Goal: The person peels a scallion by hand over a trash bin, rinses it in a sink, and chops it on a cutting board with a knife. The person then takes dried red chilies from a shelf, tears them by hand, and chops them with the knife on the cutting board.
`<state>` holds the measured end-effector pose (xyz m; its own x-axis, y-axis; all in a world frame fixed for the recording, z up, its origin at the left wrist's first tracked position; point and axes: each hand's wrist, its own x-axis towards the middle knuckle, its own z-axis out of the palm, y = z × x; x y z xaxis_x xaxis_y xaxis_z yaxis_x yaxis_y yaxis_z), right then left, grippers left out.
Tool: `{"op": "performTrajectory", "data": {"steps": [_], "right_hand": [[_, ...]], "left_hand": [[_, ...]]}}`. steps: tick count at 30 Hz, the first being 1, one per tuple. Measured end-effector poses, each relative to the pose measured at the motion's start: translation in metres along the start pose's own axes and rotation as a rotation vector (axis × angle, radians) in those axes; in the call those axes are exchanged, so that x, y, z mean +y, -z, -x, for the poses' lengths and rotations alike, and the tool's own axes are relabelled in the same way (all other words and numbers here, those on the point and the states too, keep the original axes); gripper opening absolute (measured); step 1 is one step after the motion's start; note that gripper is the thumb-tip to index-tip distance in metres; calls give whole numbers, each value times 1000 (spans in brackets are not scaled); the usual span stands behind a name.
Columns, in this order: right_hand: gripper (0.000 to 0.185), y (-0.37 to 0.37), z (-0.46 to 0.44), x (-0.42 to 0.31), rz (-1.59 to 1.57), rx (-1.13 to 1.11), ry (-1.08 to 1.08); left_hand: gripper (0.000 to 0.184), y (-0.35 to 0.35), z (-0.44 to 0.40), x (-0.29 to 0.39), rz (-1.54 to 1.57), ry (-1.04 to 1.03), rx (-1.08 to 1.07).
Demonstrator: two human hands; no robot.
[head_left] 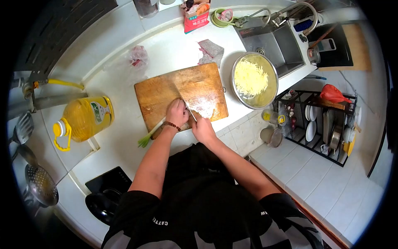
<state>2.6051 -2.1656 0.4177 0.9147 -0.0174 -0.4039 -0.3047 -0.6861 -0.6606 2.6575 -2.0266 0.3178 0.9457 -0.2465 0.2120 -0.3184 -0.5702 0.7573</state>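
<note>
On the wooden cutting board [157, 89], my left hand [177, 112] is closed with curled fingers over a green onion [150, 135]. The onion's green end sticks out past the board's near left edge; the part under my fingers is hidden. My right hand [202, 129] is wrapped round the handle of a kitchen knife [187, 104], whose blade stands beside my left fingertips and points away from me. To the right of the blade lie small pale chopped bits [209, 110], too fine to make out singly.
A metal bowl [273, 85] of pale yellow shreds [251, 79] stands right of the board, near the sink [286, 45]. An oil jug [85, 118] is at the left. Behind lie crumpled plastic [139, 56], a grey sheet [211, 52] and a red packet [196, 18].
</note>
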Motion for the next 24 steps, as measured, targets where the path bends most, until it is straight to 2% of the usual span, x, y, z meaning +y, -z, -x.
{"op": "performTrajectory", "data": {"steps": [5,7,8,10,14,15,17,19,21,24], "right_hand": [[28,4,17,2,-10,-69,-107],[30,-10,-7,4,-20,41,53],[30,-13,-14,2,-21,43,53],[29,-11,-26,-8,17,-38,-46],[30,11,15,-15,-71,3,-37],[32,15,23,-12,-48,-82,-109],[31,7,24,-5,-28,-75,-120],[30,-3,13,-1,-7,-63,-122],[29,-11,-16,-2,-55,1,14],[27,-3,-28,-20,-3,-48,-68]], "left_hand": [[11,1,2,3,5,-9,19],[11,1,3,2,-1,-9,24],[11,1,4,1,10,12,12],[11,2,1,0,18,26,3],[11,4,-2,1,12,-13,3],[12,4,1,2,20,-17,5],[12,5,3,2,19,-12,-5],[13,4,0,1,15,-13,-9],[12,4,1,1,18,-18,7],[12,5,3,-1,81,12,-26]]}}
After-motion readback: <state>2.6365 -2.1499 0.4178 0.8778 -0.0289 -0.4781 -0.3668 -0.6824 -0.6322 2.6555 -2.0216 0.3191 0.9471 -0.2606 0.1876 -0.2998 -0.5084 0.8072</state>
